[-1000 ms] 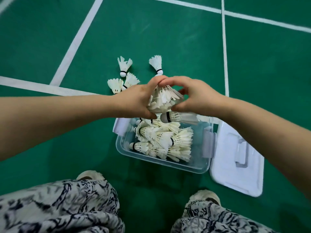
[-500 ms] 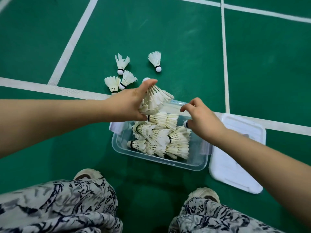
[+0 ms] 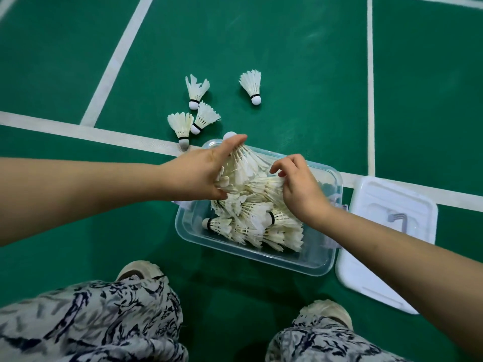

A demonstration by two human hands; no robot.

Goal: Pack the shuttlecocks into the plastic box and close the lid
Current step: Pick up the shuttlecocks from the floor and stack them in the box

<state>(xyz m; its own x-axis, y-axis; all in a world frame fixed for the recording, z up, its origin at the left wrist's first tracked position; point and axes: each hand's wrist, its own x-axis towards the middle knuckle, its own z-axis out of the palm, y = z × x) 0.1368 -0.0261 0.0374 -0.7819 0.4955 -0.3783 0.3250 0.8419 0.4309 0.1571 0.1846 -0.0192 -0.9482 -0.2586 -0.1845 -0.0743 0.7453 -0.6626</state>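
Note:
A clear plastic box (image 3: 251, 258) sits on the green court floor, holding several white feather shuttlecocks (image 3: 251, 223). My left hand (image 3: 198, 173) grips a bunch of shuttlecocks (image 3: 245, 165) over the box's far end, thumb along the top. My right hand (image 3: 300, 186) reaches in from the right, its curled fingers pinching the feathers of a shuttlecock (image 3: 269, 182) in the pile. The white lid (image 3: 366, 259) lies flat on the floor to the right of the box. Several loose shuttlecocks (image 3: 196, 90) lie on the floor beyond the box, one apart (image 3: 252, 84).
White court lines (image 3: 78, 130) cross the green floor. My patterned trouser legs (image 3: 91, 325) and pale shoes (image 3: 326, 313) fill the bottom of the view, close to the box's near side.
My left hand has lowered its bunch of shuttlecocks toward the box. My right hand let go of the bunch, dropped to the box, then moved onto the pile's feathers.

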